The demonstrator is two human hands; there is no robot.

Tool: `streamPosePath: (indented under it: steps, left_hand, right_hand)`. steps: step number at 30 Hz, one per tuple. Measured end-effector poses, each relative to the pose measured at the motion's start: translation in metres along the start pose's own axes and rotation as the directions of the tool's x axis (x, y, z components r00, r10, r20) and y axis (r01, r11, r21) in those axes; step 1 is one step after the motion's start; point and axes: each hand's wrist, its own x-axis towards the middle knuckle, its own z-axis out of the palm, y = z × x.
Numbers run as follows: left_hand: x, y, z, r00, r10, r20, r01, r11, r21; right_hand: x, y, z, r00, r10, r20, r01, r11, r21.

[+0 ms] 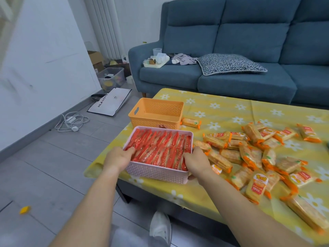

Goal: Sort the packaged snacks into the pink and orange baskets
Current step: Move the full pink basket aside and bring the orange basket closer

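Observation:
A pink basket [156, 172] sits at the near left corner of the table, packed with several red snack packs [160, 148] standing in rows. My left hand [118, 158] grips its left rim, fingers curled over the edge onto the packs. At the basket's right near corner, my right hand [196, 162] grips the rim the same way. Behind it stands an orange basket [156, 114] that looks empty. Several orange-wrapped snack packs [252, 154] lie in a loose pile on the table to the right. One orange pack [190, 122] lies alone beside the orange basket.
The table carries a yellow flowered cloth [222, 107]. A blue sofa [231, 50] with a cushion and tray stands behind it. On the grey floor at left lie a white cable [71, 121], a paper bag [110, 102] and a clear bin [111, 78]. My shoe [160, 227] is below the table edge.

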Motion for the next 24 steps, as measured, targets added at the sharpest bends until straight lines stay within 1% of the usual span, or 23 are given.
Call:
streamPosePath:
  steps: [1,2,3,4,5,6,7,8,9,10,11,12,13,14,15,16,17,18,19,21,24]
  left_hand:
    - [-0.003,0.005,-0.004,0.998,0.035,-0.055,-0.035,0.999,0.010]
    - [-0.004,0.009,-0.008,0.988,0.058,-0.146,-0.054,0.998,0.029]
    - [-0.006,0.012,-0.012,0.968,0.079,-0.237,-0.080,0.997,0.004]
    - [-0.009,0.015,-0.016,0.951,0.081,-0.297,-0.110,0.990,-0.084]
    - [-0.011,0.019,-0.020,0.944,0.083,-0.320,-0.161,0.960,-0.228]
    - [-0.013,0.026,-0.021,0.949,0.075,-0.308,-0.201,0.893,-0.403]
    - [-0.014,0.036,-0.020,0.960,0.057,-0.274,-0.212,0.787,-0.579]
    - [-0.014,0.047,-0.015,0.969,0.045,-0.242,-0.209,0.668,-0.714]
    - [-0.014,0.057,-0.008,0.969,0.035,-0.244,-0.217,0.595,-0.774]
    - [-0.012,0.068,0.001,0.960,0.048,-0.274,-0.247,0.604,-0.758]
    - [-0.009,0.081,0.011,0.939,0.093,-0.332,-0.300,0.693,-0.656]
    - [-0.003,0.090,0.022,0.915,0.178,-0.363,-0.348,0.803,-0.484]
    - [0.003,0.101,0.033,0.893,0.284,-0.348,-0.390,0.875,-0.288]
    - [0.009,0.111,0.044,0.870,0.396,-0.294,-0.439,0.894,-0.094]
    - [0.020,0.122,0.054,0.834,0.504,-0.225,-0.500,0.862,0.079]
    - [0.025,0.132,0.061,0.804,0.579,-0.134,-0.539,0.806,0.245]
    - [0.033,0.142,0.068,0.788,0.615,-0.025,-0.563,0.737,0.374]
    - [0.043,0.149,0.078,0.797,0.599,0.085,-0.562,0.681,0.469]
    - [0.051,0.153,0.084,0.807,0.566,0.171,-0.560,0.638,0.528]
    - [0.066,0.152,0.091,0.817,0.503,0.281,-0.561,0.584,0.586]
    - [0.074,0.143,0.084,0.765,0.534,0.359,-0.631,0.510,0.585]
  right_hand:
    - [-0.003,-0.004,0.000,1.000,0.012,-0.007,-0.011,0.999,0.040]
    - [-0.005,-0.008,-0.001,1.000,0.027,-0.009,-0.026,0.995,0.098]
    - [-0.006,-0.014,-0.004,0.999,0.041,-0.003,-0.040,0.986,0.161]
    - [-0.008,-0.020,-0.009,0.999,0.041,0.011,-0.043,0.976,0.215]
    - [-0.009,-0.026,-0.016,0.999,0.025,0.021,-0.030,0.967,0.254]
    - [-0.009,-0.034,-0.024,1.000,-0.002,0.019,-0.003,0.958,0.288]
    - [-0.008,-0.040,-0.034,1.000,-0.023,0.003,0.021,0.946,0.322]
    - [-0.006,-0.047,-0.045,0.999,-0.033,-0.021,0.039,0.931,0.364]
    - [-0.004,-0.052,-0.056,0.998,-0.033,-0.045,0.048,0.913,0.405]
    - [0.000,-0.057,-0.067,0.998,-0.025,-0.066,0.052,0.894,0.445]
    - [0.006,-0.061,-0.079,0.996,-0.013,-0.088,0.054,0.876,0.480]
    - [0.011,-0.064,-0.089,0.994,-0.005,-0.112,0.061,0.865,0.498]
    - [0.018,-0.067,-0.097,0.990,-0.003,-0.141,0.073,0.863,0.500]
    - [0.026,-0.070,-0.104,0.986,-0.001,-0.166,0.085,0.861,0.502]
    - [0.037,-0.073,-0.111,0.981,-0.002,-0.194,0.101,0.857,0.506]
    - [0.045,-0.076,-0.115,0.976,-0.002,-0.218,0.115,0.853,0.509]
    - [0.056,-0.080,-0.119,0.970,-0.002,-0.245,0.130,0.851,0.509]
    - [0.068,-0.084,-0.122,0.963,-0.001,-0.268,0.144,0.847,0.512]
    - [0.080,-0.089,-0.124,0.959,-0.002,-0.285,0.154,0.845,0.513]
    - [0.106,-0.100,-0.126,0.954,0.001,-0.298,0.162,0.838,0.521]
    - [0.145,-0.116,-0.121,0.953,-0.001,-0.304,0.169,0.832,0.529]
